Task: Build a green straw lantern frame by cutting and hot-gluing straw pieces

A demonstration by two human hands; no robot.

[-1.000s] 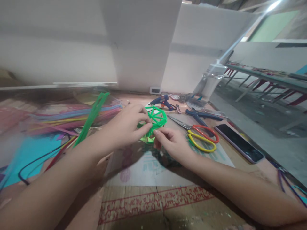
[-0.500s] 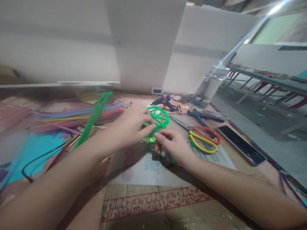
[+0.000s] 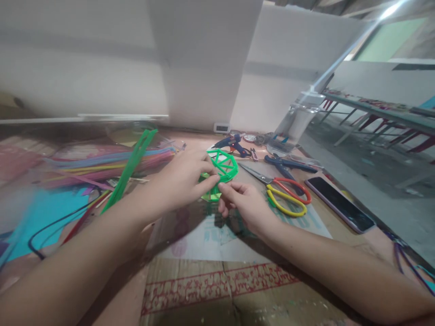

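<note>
In the head view, a small bright green openwork frame, a many-sided ring with spokes, stands on edge at the middle of the table. My left hand holds it from the left, with thumb and fingers closed on its near side. My right hand is at its lower right edge, thumb and fingertips pinched together. Whatever those fingertips grip is too small or hidden to tell. A lighter green piece shows under the frame, partly covered by my left hand.
Scissors with red and yellow handles lie to the right, near pliers and a phone. Behind are a glue gun and a clear bottle. Green strips and coloured fuzzy stems lie left.
The view has shifted very slightly. My right fingertips stay pinched near the frame, with the fingers a little more curled; the left hand keeps its hold.
</note>
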